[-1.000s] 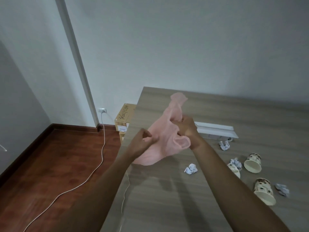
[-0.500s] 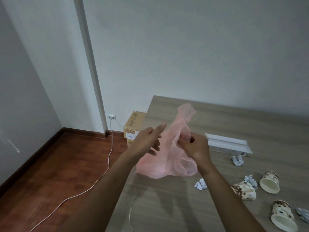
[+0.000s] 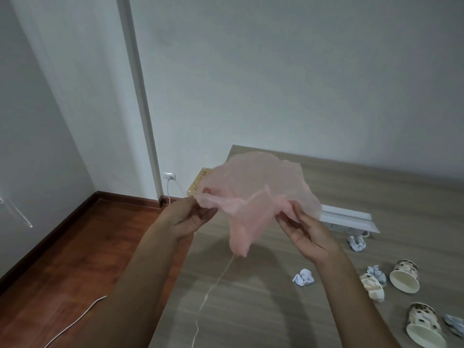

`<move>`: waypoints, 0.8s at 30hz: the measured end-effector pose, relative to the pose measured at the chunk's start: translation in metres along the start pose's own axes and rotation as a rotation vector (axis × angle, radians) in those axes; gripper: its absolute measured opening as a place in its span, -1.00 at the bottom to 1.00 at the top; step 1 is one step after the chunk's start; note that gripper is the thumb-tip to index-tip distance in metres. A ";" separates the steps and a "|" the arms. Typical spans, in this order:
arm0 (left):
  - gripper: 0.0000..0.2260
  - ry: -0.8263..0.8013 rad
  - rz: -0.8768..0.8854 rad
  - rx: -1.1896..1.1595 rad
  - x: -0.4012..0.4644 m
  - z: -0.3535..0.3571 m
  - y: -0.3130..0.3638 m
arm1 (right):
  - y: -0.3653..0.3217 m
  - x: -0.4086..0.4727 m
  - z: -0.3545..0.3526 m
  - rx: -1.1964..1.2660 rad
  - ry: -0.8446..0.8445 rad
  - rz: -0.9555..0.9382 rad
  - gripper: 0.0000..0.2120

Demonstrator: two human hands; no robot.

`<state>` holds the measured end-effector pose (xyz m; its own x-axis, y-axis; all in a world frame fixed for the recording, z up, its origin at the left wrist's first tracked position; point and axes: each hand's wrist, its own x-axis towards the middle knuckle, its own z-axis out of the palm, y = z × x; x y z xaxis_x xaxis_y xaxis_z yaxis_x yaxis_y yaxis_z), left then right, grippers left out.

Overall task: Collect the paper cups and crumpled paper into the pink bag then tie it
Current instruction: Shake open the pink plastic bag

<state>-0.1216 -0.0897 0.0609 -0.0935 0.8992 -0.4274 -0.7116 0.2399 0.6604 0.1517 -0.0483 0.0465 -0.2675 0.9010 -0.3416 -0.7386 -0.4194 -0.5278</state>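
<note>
Landmark: white power strip (image 3: 347, 220), lying on the wooden table (image 3: 251, 297) toward its far side.

Count, task items:
- Pink bag (image 3: 256, 192), one. Held in the air above the table, left of the power strip and partly in front of its left end. Spread wide and billowed between the two hands; a narrow part hangs down in the middle.
- Paper cups, three, all lying on their sides, nearer the person than the power strip and to its right: middle cup (image 3: 372, 287), far cup (image 3: 404, 275), near cup (image 3: 423, 327) close to the picture's lower right corner.
- Crumpled paper, four: one ball (image 3: 356, 243) just in front of the strip's right end; one (image 3: 303, 277) alone, in front of the strip's left end; one (image 3: 376, 272) touching the middle cup; one (image 3: 453, 324) beside the near cup, cut by the frame edge.

Hands:
- Left hand (image 3: 187, 219): fingers closed, pinching the bag's left edge.
- Right hand (image 3: 301, 229): fingers curled over the bag's right edge, gripping it, palm partly showing.

Edges, open room:
- Table's left edge runs from its far corner, behind the bag, down under the left forearm. Beyond it, wood floor (image 3: 62, 259) with a white cable (image 3: 75, 320).
- A thin cord (image 3: 213, 285) trails over the tabletop below the bag.
- Bare tabletop from the lone paper ball to the left edge.
- Cardboard box (image 3: 198, 183) on the floor past the table's far left corner, partly hidden by the bag.
</note>
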 end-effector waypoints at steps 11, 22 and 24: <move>-0.69 -0.190 0.132 -0.466 -0.012 -0.030 0.028 | -0.032 -0.018 -0.026 0.275 0.082 0.006 -0.79; -0.84 0.086 0.048 -0.047 0.000 -0.036 0.018 | -0.035 -0.023 -0.054 -0.175 0.051 -0.190 -0.78; -0.85 0.164 0.101 -0.012 0.007 -0.044 0.015 | -0.032 -0.025 -0.058 -0.305 0.038 -0.283 -0.60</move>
<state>-0.1630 -0.0962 0.0407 -0.2764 0.8468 -0.4544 -0.7007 0.1460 0.6983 0.2179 -0.0638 0.0264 -0.0525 0.9831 -0.1754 -0.5610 -0.1744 -0.8092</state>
